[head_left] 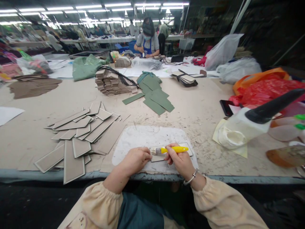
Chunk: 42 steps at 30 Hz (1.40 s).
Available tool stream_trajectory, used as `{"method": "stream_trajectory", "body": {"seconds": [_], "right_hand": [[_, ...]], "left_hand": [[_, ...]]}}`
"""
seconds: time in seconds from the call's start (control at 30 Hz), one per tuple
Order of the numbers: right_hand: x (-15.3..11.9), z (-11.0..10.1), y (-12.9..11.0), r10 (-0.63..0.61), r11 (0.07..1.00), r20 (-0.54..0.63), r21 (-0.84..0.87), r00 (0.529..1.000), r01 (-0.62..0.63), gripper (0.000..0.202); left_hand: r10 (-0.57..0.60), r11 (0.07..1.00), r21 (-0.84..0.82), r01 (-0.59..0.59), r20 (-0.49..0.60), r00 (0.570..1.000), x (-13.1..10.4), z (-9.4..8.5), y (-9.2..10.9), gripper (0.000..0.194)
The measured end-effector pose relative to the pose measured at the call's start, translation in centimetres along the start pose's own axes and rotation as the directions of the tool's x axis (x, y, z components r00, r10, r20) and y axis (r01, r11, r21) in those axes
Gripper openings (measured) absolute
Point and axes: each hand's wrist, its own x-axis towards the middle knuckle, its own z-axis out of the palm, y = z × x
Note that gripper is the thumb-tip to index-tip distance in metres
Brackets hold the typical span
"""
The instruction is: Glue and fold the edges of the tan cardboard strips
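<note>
My right hand (177,158) is closed around a paintbrush (175,149) with a yellow handle. The brush lies nearly level, its pale bristles pointing left over a flat beige panel (158,157) with a dark edge. At the panel's left end, my left hand (139,159) has its fingers pinched together on the edge, close to the bristles. Under the panel is a white board (128,140) with rounded corners, near the table's front edge. Left of it lies a loose heap of beige panels (74,154) with pale borders.
A white glue container (247,124) with a black handle stands at right, beside bottles (286,156) and a red bag (264,92). Green pieces (154,95), a strapped beige stack (111,82) and brown sheets (33,86) lie farther back. Another person (147,41) works opposite.
</note>
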Motion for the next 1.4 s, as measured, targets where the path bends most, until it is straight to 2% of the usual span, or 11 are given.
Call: {"method": "stream_trajectory", "body": {"seconds": [0.13,0.27,0.4,0.57,0.73,1.07,1.27,1.4], "right_hand": [[0.0,-0.4,0.1,0.000,0.996,0.005,-0.089,1.000,0.000,0.032],[0.0,-1.6,-0.1,-0.027,0.982,-0.038,-0.188,0.999,0.020,0.031],[-0.4,-2.2,-0.6,-0.021,0.990,-0.081,-0.141,0.997,0.009,0.031],[-0.7,-1.2,-0.5,-0.025,0.996,-0.002,-0.089,1.000,0.024,0.030],[-0.5,-1.4,-0.2,0.001,0.982,0.022,-0.189,1.000,0.003,0.030],[-0.6,-6.4,-0.7,-0.104,0.871,-0.114,-0.489,0.988,0.035,0.033],[-0.9,-9.3,-0.6,-0.209,0.774,-0.200,-0.632,0.957,0.037,0.040],[-1.0,-10.6,-0.7,-0.254,0.717,-0.235,-0.697,0.938,0.020,0.036]], "left_hand": [[-0.013,1.000,0.005,0.013,-0.007,1.000,0.0,-0.1,0.3,0.025],[-0.036,0.999,0.003,0.036,-0.004,0.999,0.0,-0.2,0.4,0.024],[-0.031,0.999,0.007,0.031,0.005,0.999,0.1,-0.1,0.4,0.024],[-0.032,0.999,0.005,0.032,0.012,0.999,0.1,0.0,0.3,0.025],[-0.015,1.000,0.014,0.015,0.024,1.000,0.2,-0.1,0.3,0.024],[-0.012,0.999,-0.034,0.012,0.002,1.000,0.2,0.2,0.1,0.023],[-0.007,0.998,-0.062,0.007,0.007,1.000,0.3,0.1,0.0,0.024],[-0.018,0.998,-0.065,0.019,0.015,1.000,0.4,0.1,0.0,0.023]]}}
